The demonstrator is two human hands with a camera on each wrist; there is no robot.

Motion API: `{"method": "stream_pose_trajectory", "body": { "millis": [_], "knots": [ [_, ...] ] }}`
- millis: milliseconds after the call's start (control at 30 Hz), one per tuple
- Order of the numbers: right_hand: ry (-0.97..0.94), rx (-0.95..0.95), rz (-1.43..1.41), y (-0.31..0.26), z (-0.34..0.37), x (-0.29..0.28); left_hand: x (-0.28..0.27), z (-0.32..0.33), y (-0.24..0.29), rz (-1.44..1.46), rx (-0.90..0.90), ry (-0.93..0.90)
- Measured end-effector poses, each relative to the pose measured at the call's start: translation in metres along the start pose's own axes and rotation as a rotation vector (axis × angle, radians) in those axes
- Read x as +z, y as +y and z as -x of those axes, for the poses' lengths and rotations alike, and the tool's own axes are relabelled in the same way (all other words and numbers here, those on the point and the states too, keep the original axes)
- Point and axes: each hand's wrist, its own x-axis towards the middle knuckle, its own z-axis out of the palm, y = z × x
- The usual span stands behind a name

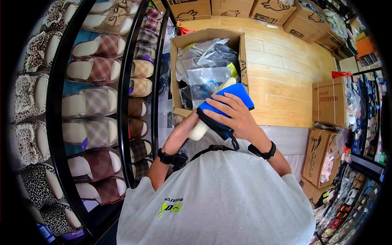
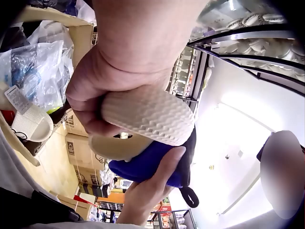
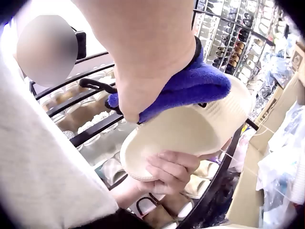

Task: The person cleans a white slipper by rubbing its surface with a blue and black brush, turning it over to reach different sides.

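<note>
Cream slipper (image 3: 171, 131) held above the cardboard box's (image 1: 174, 77) near edge

Left hand (image 3: 169, 171) curls its fingers round its side; right hand (image 1: 234, 115), fingers slightly parted, clasps a blue cloth (image 3: 200, 86) against it.

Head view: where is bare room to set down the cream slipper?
The wooden floor is bare between the open carton, the row of boxes beyond and the box at right. Crowded: the open carton, filled with plastic bags, and the slipper rack at left.
</note>
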Motion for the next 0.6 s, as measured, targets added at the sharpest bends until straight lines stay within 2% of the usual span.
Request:
{"method": "stream_pose_trajectory", "body": {
  "millis": [33, 100, 133, 167, 233, 267, 367, 400, 467, 533, 600],
  "knots": [
    [0.002, -0.001, 0.000, 0.003, 0.000, -0.002, -0.007, -0.005, -0.016, -0.002, 0.000, 0.001],
    [0.086, 0.095, -0.114, 0.011, -0.002, -0.008, -0.025, -0.031, -0.061, 0.232, -0.232, 0.062],
    [0.104, 0.151, -0.076, 0.015, 0.000, -0.010, -0.003, -0.054, -0.024, 0.326, -0.526, 0.230],
    [0.143, 0.189, -0.066, 0.018, -0.002, -0.010, 0.000, -0.053, -0.014, 0.327, -0.525, 0.232],
    [0.183, 0.229, -0.047, 0.017, -0.001, -0.007, 0.002, -0.052, -0.005, 0.214, -0.380, 0.075],
    [0.183, 0.228, -0.047, 0.015, -0.001, -0.004, -0.003, -0.053, -0.014, 0.213, -0.380, 0.076],
    [0.190, 0.185, -0.018, 0.009, 0.000, 0.000, -0.029, -0.051, -0.069, 0.448, -0.252, -0.016],
    [0.184, 0.181, -0.028, 0.011, 0.000, 0.000, -0.019, -0.040, -0.049, 0.448, -0.252, -0.017],
    [0.187, 0.198, -0.053, 0.017, 0.002, 0.001, 0.003, -0.013, -0.001, -0.057, -0.034, 0.015],
    [0.199, 0.221, -0.053, 0.015, 0.002, 0.000, 0.018, -0.011, 0.031, 0.001, -0.058, 0.007],
    [0.207, 0.229, -0.017, 0.013, 0.003, 0.003, 0.016, -0.010, 0.032, 0.058, -0.083, -0.002]
  ]
}}
